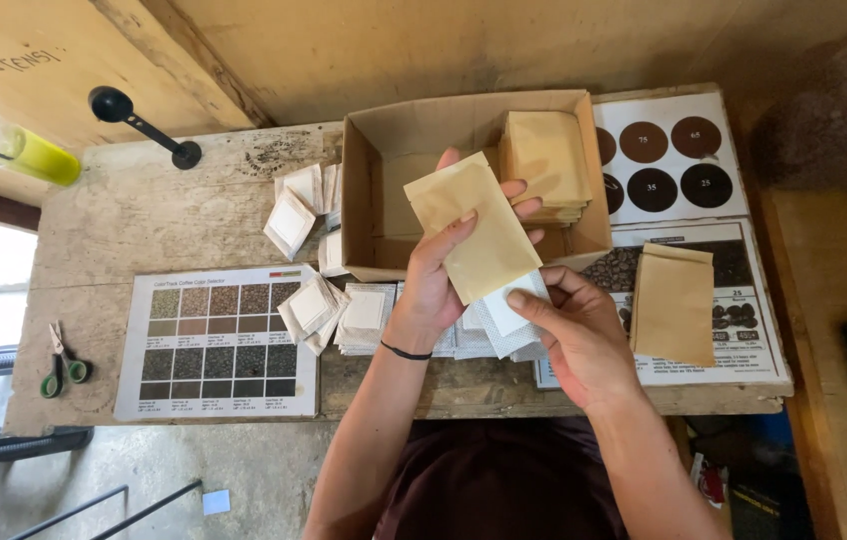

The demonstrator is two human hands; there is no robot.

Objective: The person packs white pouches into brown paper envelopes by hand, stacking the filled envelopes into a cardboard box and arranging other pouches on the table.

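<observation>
My left hand (436, 280) holds a flat tan paper pouch (474, 225) up over the front edge of an open cardboard box (374, 150). My right hand (574, 335) pinches a white filter bag (516, 305) right under the pouch's lower end. A stack of tan pouches (546, 165) stands inside the box at its right side. Loose white filter bags (364, 315) lie in a pile on the table in front of the box, below my hands.
A lone tan pouch (674, 300) lies on a printed sheet at the right. More white bags (294, 215) sit left of the box. A colour chart card (219, 345), green-handled scissors (62, 365), a black scoop (139, 125) and a yellow-tipped tube (39, 155) occupy the left of the wooden table (144, 220).
</observation>
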